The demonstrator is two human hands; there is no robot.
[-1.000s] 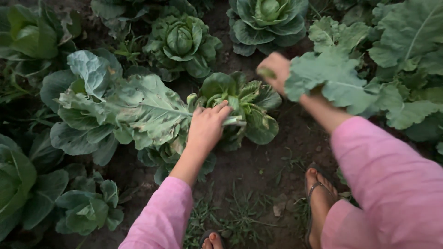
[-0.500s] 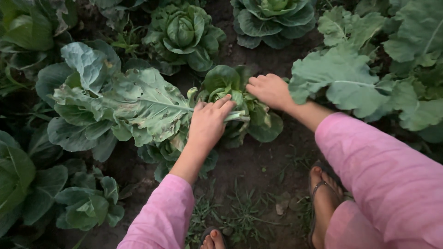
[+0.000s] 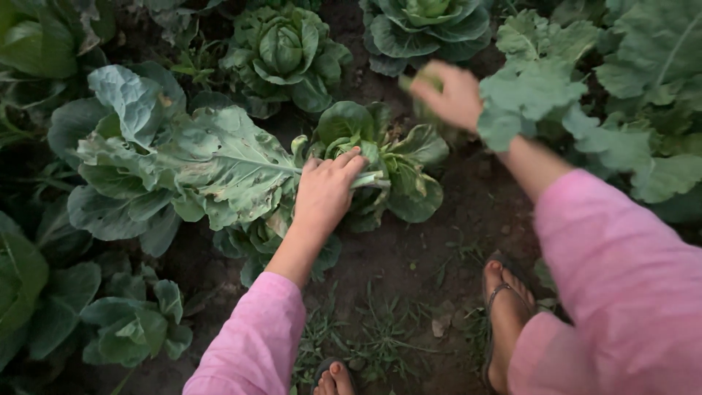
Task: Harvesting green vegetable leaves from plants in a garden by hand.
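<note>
My left hand [image 3: 327, 192] is closed around the stalks of a bundle of large picked cabbage leaves [image 3: 219, 164], which fan out to the left. It rests over a small cabbage plant [image 3: 380, 157] growing in dark soil. My right hand [image 3: 450, 95], blurred, is raised above and to the right of that plant, gripping a small green leaf [image 3: 418, 102] torn from it. Both arms wear pink sleeves.
Cabbage plants surround me: two heads at the back [image 3: 287, 53] [image 3: 428, 22], big leaves on the right [image 3: 556, 95], more on the left [image 3: 44, 292]. Bare soil and sparse grass [image 3: 380, 336] lie below. My sandalled right foot [image 3: 504, 307] and left toes [image 3: 336, 377] show.
My right hand reached down onto the small cabbage plant, then pulled up and to the right with a leaf. The left hand kept its hold on the leaf bundle.
</note>
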